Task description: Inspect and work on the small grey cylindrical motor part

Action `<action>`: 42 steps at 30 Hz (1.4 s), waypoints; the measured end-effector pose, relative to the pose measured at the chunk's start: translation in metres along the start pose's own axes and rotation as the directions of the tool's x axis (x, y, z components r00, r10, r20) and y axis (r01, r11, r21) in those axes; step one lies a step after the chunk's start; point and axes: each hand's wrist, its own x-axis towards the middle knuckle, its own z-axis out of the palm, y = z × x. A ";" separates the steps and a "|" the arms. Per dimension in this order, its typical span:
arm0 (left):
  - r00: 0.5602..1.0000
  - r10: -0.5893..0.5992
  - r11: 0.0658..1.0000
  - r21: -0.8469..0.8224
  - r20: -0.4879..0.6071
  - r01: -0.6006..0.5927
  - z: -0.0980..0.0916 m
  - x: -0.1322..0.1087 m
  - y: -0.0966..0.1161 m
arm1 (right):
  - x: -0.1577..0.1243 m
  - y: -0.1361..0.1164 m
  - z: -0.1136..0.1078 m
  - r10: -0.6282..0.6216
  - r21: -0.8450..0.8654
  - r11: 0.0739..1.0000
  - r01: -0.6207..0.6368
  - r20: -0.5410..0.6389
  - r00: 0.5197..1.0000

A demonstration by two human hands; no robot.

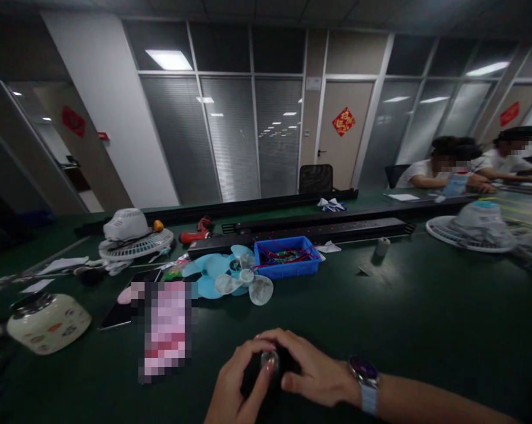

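Both my hands meet near the bottom centre of the dark green table (425, 306). My left hand (237, 386) curls its fingers round a small dark round part with a shiny metal cap (269, 359). My right hand (312, 371), with a watch on its wrist, wraps over the same part from the right. What the part is I cannot make out.
Blue and clear fan blades (234, 277) lie beside a blue bin of wires (287, 257). A white fan grille and motor housing (133, 235), a red screwdriver (197, 231), a phone (124, 309) and a cream jar (49, 323) sit left. Black rails (319, 227) cross the table. Two seated people (469, 165) at far right.
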 end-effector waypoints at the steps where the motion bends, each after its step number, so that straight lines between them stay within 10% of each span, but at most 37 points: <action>1: 1.000 0.000 1.000 -0.026 0.006 0.000 0.000 0.001 -0.002 | 0.001 0.002 0.001 0.061 0.091 0.994 -0.063 0.030 0.998; 11: 0.997 -0.078 0.988 -0.135 -0.010 0.076 -0.010 0.020 -0.012 | 0.009 0.009 0.006 0.352 0.285 0.895 -0.343 0.020 0.936; 20: 0.989 -0.096 0.973 -0.199 0.115 0.118 -0.009 0.024 -0.013 | 0.010 0.010 0.004 0.352 0.267 0.903 -0.337 -0.012 0.936; 28: 0.993 -0.119 0.965 -0.237 -0.018 0.112 -0.004 0.030 -0.013 | 0.013 0.006 0.001 0.398 0.223 0.895 -0.387 -0.002 0.918; 42: 0.990 0.034 0.992 0.126 -0.140 -0.016 -0.033 0.035 -0.027 | 0.011 0.012 -0.003 0.444 0.128 0.893 -0.432 -0.092 0.891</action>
